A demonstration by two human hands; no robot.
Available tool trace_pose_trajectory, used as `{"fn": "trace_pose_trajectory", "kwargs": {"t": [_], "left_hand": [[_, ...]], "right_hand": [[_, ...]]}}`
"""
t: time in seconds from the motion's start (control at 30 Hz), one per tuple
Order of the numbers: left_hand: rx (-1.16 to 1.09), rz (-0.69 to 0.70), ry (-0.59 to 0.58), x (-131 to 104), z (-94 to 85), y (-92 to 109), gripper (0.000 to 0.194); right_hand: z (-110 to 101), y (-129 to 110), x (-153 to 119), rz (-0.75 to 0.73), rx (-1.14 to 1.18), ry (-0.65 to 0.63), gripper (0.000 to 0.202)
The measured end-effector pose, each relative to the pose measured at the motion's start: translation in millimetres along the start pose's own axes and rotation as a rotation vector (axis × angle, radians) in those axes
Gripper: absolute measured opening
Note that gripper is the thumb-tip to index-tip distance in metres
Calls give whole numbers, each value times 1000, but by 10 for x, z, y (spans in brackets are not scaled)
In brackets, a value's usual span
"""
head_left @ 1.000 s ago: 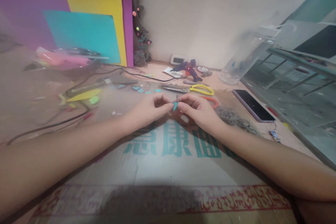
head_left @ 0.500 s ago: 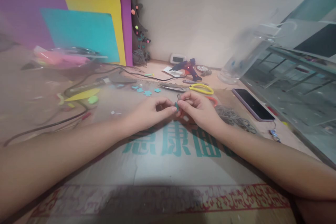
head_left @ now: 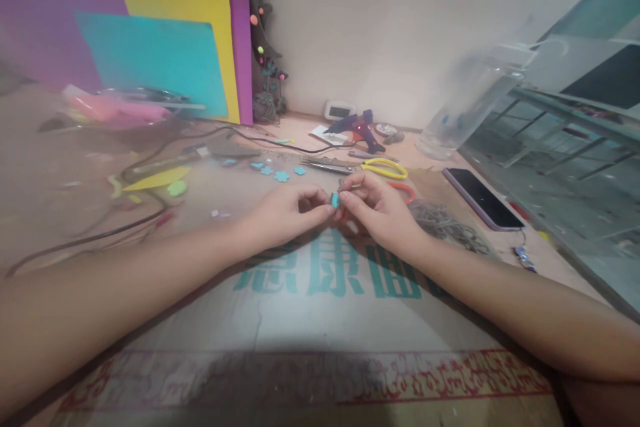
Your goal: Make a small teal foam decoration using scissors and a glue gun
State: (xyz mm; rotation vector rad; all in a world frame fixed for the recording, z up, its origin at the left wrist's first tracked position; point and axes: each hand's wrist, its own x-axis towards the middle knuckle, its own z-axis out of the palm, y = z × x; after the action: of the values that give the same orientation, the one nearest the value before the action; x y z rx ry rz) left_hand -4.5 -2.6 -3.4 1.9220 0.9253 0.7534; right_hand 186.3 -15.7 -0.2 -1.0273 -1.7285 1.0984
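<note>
Between the fingertips of both hands is a small turquoise piece (head_left: 335, 200), whose exact shape is mostly covered by the fingers. My left hand (head_left: 293, 210) pinches its left side with thumb and forefinger. On its right side, my right hand (head_left: 374, 203) is closed at the fingertips, with a bit of grey cord (head_left: 342, 182) showing above them. Several turquoise flower cutouts (head_left: 281, 176) lie beyond the hands on the printed cardboard (head_left: 310, 327). Yellow-handled scissors (head_left: 384, 168) and an orange handle loop (head_left: 404, 191) are just past my right hand.
A tangle of grey cord (head_left: 447, 227) and a phone (head_left: 483, 199) lie to the right. Behind stand a glue gun (head_left: 361, 128) with a lit red light, a small white clock (head_left: 339, 110) and a clear jug (head_left: 450, 107). Coloured sheets (head_left: 160, 67) lean at back left; a black cable (head_left: 280, 143) crosses the table.
The turquoise piece has turned between the fingertips, so more of its bright face shows. Both hands have stayed in nearly the same place.
</note>
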Motion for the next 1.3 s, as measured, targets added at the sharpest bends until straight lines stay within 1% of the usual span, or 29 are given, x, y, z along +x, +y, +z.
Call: {"fn": "trace_pose_trajectory", "kwargs": {"t": [0.1,0.23,0.43,0.53,0.7,0.93,1.17,1.23,1.3], "left_hand": [[11,-13,-3,11,-2,-13,25],[6,-8,41,33,-2,-51,25],[-7,-31,95,43,-7,-99,24],[-5,-27,96,42,-15,-100,25],[16,-12,104,40,-17,-106,24],[20,-26,86,34,-7,-117,25],[32,42,28,26,-31,-109,31],[40,62,39,27,-37,-108,34],[28,77,80,30,-36,-106,35]], "right_hand": [[-9,8,2,-26,-20,-2,19],[-17,19,17,-6,-22,0,23],[-13,34,37,33,-28,-63,21],[-6,35,31,33,-31,-70,20],[-3,23,22,52,-45,-34,18],[-2,35,20,53,-28,-30,23],[-9,19,31,61,-17,-22,22],[-9,11,32,56,-21,-27,21],[-6,5,30,70,-24,-42,21]]}}
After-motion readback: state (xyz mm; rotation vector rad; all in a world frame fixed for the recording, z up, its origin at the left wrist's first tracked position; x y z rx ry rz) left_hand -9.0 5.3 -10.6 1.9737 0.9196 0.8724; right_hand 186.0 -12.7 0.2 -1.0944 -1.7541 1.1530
